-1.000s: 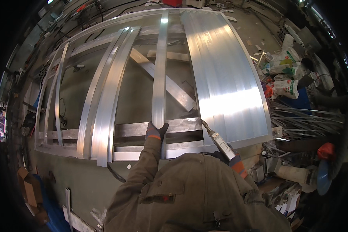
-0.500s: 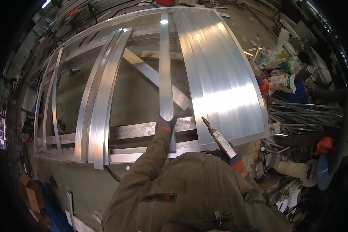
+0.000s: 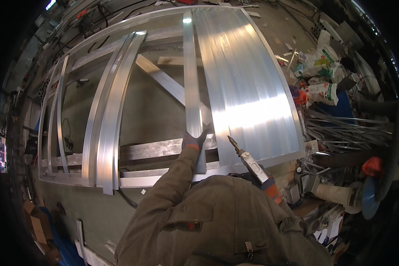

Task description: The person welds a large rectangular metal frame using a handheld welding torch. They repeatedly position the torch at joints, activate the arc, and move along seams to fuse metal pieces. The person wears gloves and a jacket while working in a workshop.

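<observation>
Left hand (image 3: pixel 193 141) stretched forward, grasping metal slat (image 3: pixel 191 88); right hand (image 3: pixel 269 184) closer in, wrapped around handheld tool (image 3: pixel 250 163).

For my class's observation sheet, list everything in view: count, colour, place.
Metal frame: 1, silver, centre
Slatted panel: 1, silver, frame's right
Held slat: 1, silver, beside panel
Other slats: several, silver, frame's left
Diagonal bar: 1, silver, frame opening
Bags: several, mostly white, right
Metal strips: many, silver, right
Rounded item: 1, red, right
Disc: 1, blue, lower right
Cardboard box: 1, brown, lower left
Small clutter: uncountable, mixed, around edges
Handheld tool: 1, silver, right of centre
Jacket: 1, brown, bottom centre
Left hand: 1, grey-orange glove, held slat
Right hand: 1, grey-orange glove, on tool
</observation>
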`<action>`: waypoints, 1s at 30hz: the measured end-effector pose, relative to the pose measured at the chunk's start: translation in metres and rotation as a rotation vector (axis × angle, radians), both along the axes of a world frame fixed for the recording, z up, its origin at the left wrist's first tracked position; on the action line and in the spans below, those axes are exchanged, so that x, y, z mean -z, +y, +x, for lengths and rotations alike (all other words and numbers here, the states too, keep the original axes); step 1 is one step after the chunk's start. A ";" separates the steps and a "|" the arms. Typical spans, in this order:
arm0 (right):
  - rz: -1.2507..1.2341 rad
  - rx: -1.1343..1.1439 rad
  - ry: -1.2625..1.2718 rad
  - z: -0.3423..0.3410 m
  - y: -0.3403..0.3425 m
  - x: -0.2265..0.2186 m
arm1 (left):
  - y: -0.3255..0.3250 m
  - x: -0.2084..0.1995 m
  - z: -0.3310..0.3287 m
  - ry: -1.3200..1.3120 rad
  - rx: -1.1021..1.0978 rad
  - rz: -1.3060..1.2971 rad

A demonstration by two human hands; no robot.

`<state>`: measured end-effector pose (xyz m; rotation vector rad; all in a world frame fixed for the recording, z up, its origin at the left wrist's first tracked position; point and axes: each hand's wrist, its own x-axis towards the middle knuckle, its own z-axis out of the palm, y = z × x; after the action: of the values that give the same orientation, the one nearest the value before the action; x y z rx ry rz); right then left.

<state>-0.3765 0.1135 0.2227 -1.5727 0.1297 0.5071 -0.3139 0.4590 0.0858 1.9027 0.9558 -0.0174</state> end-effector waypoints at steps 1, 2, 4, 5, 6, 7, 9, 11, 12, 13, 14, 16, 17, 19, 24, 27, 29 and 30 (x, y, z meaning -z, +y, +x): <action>0.005 -0.006 -0.001 0.004 -0.001 0.000 | -0.004 0.002 -0.003 -0.037 0.012 0.006; 0.007 -0.013 -0.004 0.008 -0.002 0.000 | -0.006 0.005 -0.002 -0.010 0.014 0.039; 0.013 -0.026 -0.006 0.016 -0.003 0.000 | -0.012 0.014 0.001 -0.050 -0.016 0.046; 0.015 -0.032 -0.009 0.019 -0.004 0.000 | -0.015 0.020 0.004 -0.033 -0.040 0.061; 0.018 -0.037 -0.010 0.023 -0.005 0.000 | -0.017 0.026 0.008 -0.021 -0.034 0.062; 0.018 -0.042 -0.010 0.026 -0.006 -0.001 | -0.019 0.033 0.013 -0.003 -0.032 0.062; 0.021 -0.053 -0.010 0.031 -0.008 -0.001 | -0.022 0.044 0.018 -0.013 -0.036 0.070; 0.022 -0.059 -0.006 0.034 -0.010 -0.001 | -0.022 0.053 0.017 -0.004 -0.042 0.053; 0.023 -0.060 -0.003 0.035 -0.011 0.000 | -0.022 0.057 0.016 -0.048 -0.032 0.053; 0.025 -0.060 0.000 0.036 -0.012 0.000 | -0.022 0.060 0.016 -0.031 -0.025 0.017; 0.026 -0.061 0.004 0.037 -0.014 0.000 | -0.023 0.062 0.016 -0.011 -0.018 -0.020; 0.026 -0.063 0.006 0.038 -0.017 0.001 | -0.029 0.065 0.019 0.022 -0.066 0.067; 0.026 -0.065 0.009 0.038 -0.018 0.002 | -0.032 0.066 0.021 0.017 -0.081 0.112; 0.023 -0.069 0.015 0.040 -0.021 0.002 | -0.032 0.065 0.025 -0.028 -0.046 0.057; 0.010 -0.078 0.022 0.040 -0.024 -0.001 | -0.037 0.067 0.025 0.144 -0.050 0.049; -0.006 -0.088 0.019 0.036 -0.027 -0.004 | -0.037 0.075 0.026 0.110 -0.024 0.082; -0.033 -0.103 -0.002 0.033 -0.031 -0.005 | -0.038 0.083 0.028 0.081 -0.009 0.149; -0.051 -0.112 -0.014 0.030 -0.033 -0.006 | -0.036 0.085 0.028 0.083 -0.002 0.164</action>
<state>-0.3464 0.0804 0.2284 -1.6393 0.0442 0.5848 -0.2862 0.4227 0.0011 2.0647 1.0426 -0.0176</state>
